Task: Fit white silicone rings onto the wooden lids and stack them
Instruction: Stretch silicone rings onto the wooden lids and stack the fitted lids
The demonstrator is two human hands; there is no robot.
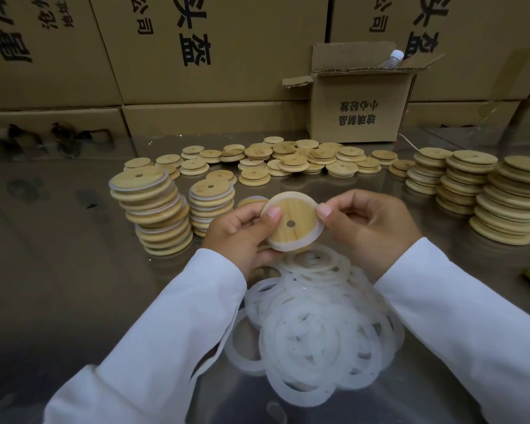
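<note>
While both hands pinch one lid, left hand at nine o'clock, right hand at three, its ring sits partly fitted.

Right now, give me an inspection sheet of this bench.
Surface: shiny reflective metal table.
Job's things: round wooden lid with a white silicone ring round it; heap of white rings between the sleeves; ringed lid stacks left; bare lid stacks right; scattered lids behind.
Clutter: open cardboard box holding a clear plastic bottle.
Fingers: left hand and right hand pinch the lid.
Cables: thin white cord beside the box.
Surroundings: printed cardboard cartons stacked behind.
</note>
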